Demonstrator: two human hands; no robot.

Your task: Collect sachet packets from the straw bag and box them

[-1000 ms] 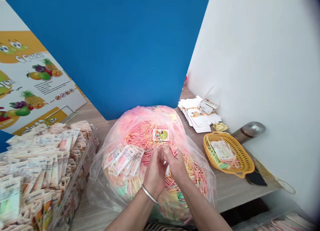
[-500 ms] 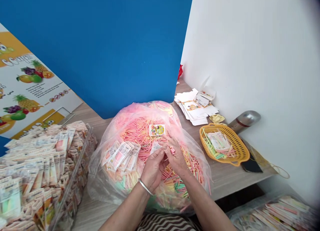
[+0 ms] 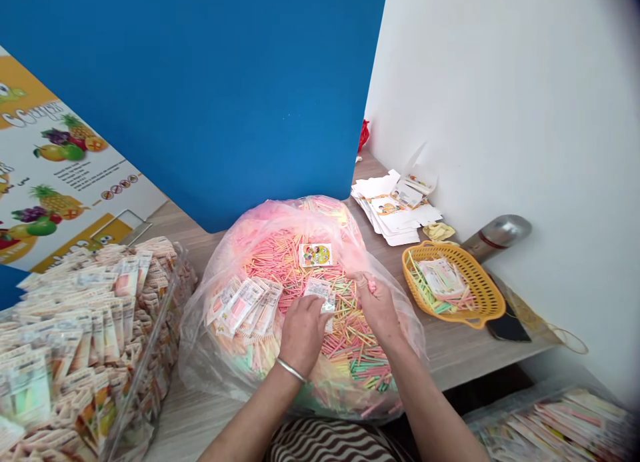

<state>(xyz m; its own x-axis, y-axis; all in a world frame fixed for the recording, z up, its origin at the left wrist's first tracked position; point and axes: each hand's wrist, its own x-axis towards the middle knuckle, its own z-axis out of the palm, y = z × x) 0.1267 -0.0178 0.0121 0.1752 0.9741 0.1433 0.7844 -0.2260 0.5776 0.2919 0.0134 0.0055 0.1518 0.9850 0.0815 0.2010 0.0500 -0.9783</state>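
A large clear plastic bag lies open, heaped with thin pink, yellow and green sticks. My left hand presses on the heap and holds a small clear printed packet at its fingertips. To the right, my right hand pinches a few pink sticks between thumb and fingers. A colourful fruit-printed card rests on the heap just above both hands. Several printed packets lie in a row left of my left hand.
A clear bin of filled packets stands at left. Right of the bag are a yellow basket, white printed cards, a steel flask and a black phone. A blue panel rises behind.
My hands have moved apart, the right one shifting rightward with its pink sticks. The packet has moved from the right hand's side into my left hand's fingertips. The view has shifted slightly.
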